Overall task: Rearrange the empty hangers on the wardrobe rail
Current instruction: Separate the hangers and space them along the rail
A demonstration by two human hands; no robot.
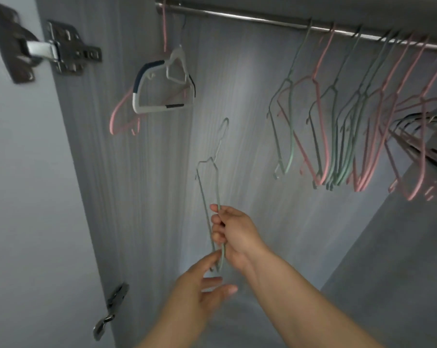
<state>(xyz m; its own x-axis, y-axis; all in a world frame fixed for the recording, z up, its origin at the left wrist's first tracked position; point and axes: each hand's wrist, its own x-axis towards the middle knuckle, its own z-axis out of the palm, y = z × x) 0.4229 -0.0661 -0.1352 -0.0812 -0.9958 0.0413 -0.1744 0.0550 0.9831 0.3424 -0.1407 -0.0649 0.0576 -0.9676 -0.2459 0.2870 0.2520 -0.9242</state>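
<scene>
While the wardrobe's grey back panel fills most of the view, the metal rail runs across the top. A crowded bunch of pink and green hangers hangs on its right stretch, with some black hangers pressed in at the far right. At the rail's left end hang a white-and-navy hanger and a pink hanger, close together. Between the two groups the rail is bare.

One green wire hanger is off the rail, held upright below that gap with its hook pointing up and well short of the bar. The right hand has its fingers curled round the wire partway down. The left hand lies mostly open, fingers loosely extended, its uppermost fingertip touching the hanger's lower end.

The risk, as I judge it, lies in the lift. The wire is thin and gripped low, so the hook could swing or twist and miss the bar. Steered too far right, it could snag the tangled bunch and drag a neighbour off the rail.
</scene>
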